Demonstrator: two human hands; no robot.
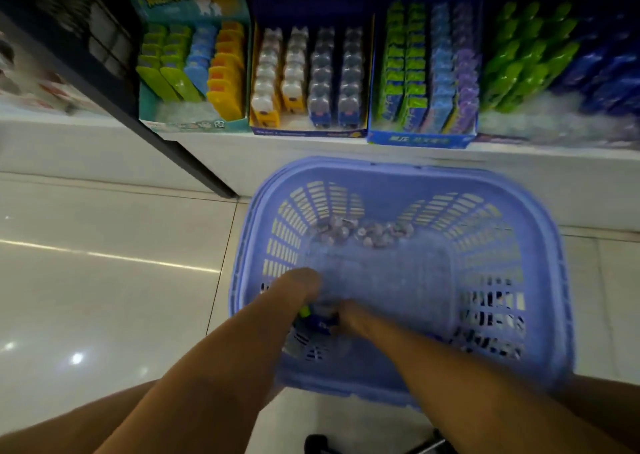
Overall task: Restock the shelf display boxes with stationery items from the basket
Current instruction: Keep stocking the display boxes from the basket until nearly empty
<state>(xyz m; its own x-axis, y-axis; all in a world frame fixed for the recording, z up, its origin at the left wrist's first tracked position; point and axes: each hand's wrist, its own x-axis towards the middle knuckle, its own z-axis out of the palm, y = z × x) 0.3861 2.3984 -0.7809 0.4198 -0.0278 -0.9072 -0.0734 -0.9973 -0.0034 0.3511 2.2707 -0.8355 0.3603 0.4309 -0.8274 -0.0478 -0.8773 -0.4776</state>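
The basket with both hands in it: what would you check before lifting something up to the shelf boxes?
1. Grip on the blue and green item between left hand and right hand: cannot tell, blurred.
2. Basket beside the shelf: ok.
3. More stock, small items heaped at its far end: ok.
4. Free space at the front of the teal box: ok.
5. Which box matches the item: cannot tell.

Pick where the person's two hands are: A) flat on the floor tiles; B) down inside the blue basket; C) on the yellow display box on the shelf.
B: the left hand and right hand both reach into the basket, a small blue and green item between them.
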